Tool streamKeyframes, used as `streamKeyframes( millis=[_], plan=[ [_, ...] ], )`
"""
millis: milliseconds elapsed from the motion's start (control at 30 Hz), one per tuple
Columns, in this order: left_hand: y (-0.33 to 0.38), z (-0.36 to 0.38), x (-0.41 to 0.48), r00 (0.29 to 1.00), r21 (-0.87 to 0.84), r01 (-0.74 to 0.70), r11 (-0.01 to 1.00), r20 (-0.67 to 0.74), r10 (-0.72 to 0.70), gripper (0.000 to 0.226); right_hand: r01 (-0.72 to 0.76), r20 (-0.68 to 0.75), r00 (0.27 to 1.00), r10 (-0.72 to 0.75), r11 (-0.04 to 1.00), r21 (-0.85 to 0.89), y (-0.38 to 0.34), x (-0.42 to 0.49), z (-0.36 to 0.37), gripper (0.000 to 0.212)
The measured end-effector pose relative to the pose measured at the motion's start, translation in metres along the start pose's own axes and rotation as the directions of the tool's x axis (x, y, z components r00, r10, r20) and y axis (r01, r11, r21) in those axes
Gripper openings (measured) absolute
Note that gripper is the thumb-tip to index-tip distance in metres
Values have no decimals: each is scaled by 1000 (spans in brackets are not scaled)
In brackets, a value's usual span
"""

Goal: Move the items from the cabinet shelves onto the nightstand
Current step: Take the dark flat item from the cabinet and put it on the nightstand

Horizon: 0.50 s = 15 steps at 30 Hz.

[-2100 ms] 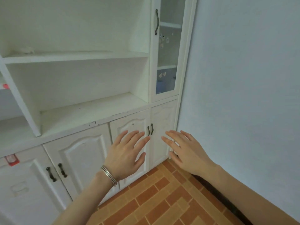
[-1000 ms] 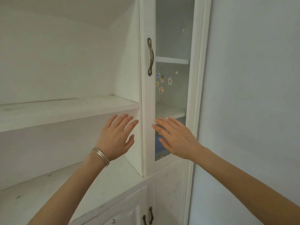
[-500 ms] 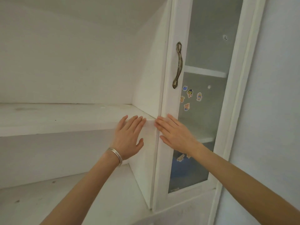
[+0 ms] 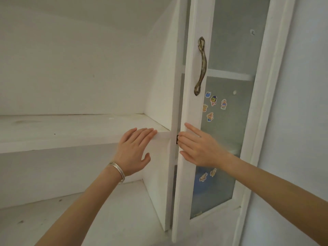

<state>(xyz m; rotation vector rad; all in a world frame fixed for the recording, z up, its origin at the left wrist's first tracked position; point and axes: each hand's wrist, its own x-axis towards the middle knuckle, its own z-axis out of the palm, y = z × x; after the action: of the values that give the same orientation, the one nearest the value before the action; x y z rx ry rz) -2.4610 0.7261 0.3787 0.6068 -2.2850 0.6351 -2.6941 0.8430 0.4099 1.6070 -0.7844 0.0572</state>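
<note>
A white cabinet fills the view, with open shelves (image 4: 71, 134) on the left and a narrow glass door (image 4: 191, 110) on the right. The door stands slightly ajar, with a dark gap along its left edge. My right hand (image 4: 198, 146) is at that edge: the index finger lies on the door's face and the other fingertips hook round the edge. My left hand (image 4: 134, 150) is flat with straight fingers, its tips at the front edge of the shelf. Behind the frosted glass low down, a blue object (image 4: 200, 189) shows dimly. The open shelves in view hold nothing.
A brass handle (image 4: 201, 66) runs down the door stile above my right hand. Small cartoon stickers (image 4: 213, 107) dot the glass. A plain wall (image 4: 305, 121) stands right beside the cabinet. Inner shelves (image 4: 230, 77) cross behind the glass.
I have come closer to the cabinet and looked up from the lower doors. Both hands rose to the upper shelf. The glass door, shut before, now shows a gap at its left edge.
</note>
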Motion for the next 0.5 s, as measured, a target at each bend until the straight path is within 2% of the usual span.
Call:
streamKeyframes(
  millis=[133,267,367,500],
  plan=[
    [3,-2,0,1000,-4,28,1000,-4,-28,66,20,-65,998,-18,999,26,4,-4,-34,28],
    [17,-2,3,998,4,66,998,-4,-66,64,32,-8,999,-32,999,-7,8,-18,-68,40],
    [30,-4,4,994,5,108,994,-9,-108,60,10,29,1000,-9,1000,-10,10,-37,-91,41],
    [63,-19,-5,999,-65,34,997,1,-34,58,-18,27,999,18,1000,-6,11,-66,-119,33]
  ],
)
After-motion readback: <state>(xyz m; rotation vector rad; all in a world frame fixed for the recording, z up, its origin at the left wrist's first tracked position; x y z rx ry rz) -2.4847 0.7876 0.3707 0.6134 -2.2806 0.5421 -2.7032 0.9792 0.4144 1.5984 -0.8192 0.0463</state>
